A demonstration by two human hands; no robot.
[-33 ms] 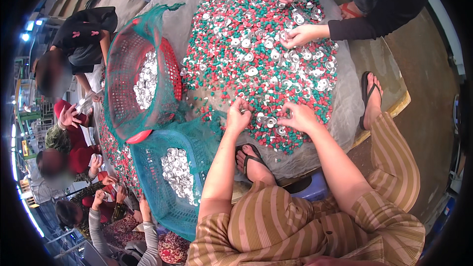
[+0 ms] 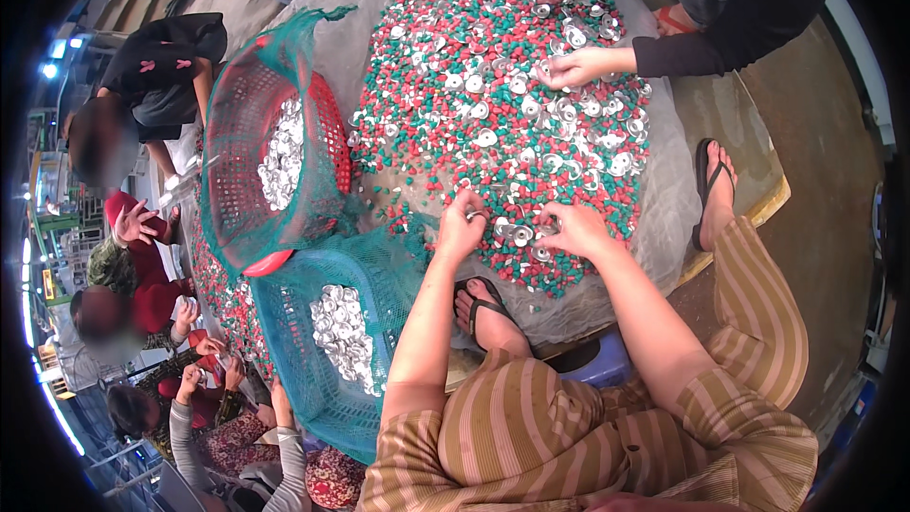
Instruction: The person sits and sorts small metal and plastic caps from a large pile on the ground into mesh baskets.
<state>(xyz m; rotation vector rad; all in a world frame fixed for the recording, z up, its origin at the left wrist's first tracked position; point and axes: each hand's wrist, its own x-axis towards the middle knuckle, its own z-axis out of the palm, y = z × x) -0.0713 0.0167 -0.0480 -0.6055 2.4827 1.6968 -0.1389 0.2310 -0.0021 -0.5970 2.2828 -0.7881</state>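
Left hand [image 2: 459,230] toward near edge of plastic sheet [image 2: 669,218], fingertips pinching small silver piece [image 2: 475,215]. Right hand [image 2: 576,230]: fingers curled, grip unclear. Silver discs [image 2: 520,236] between fingertips of both.

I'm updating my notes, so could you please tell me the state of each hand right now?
Left hand: closed, pinching what looks like a small silvery piece.
Right hand: fingers curled over the pile; whether it holds anything cannot be told.

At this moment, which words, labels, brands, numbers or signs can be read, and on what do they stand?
None can be read.
The red basket, the teal basket and the loose silver pieces show no legible lettering.
Anything in the left background is too small and blurred to tell.
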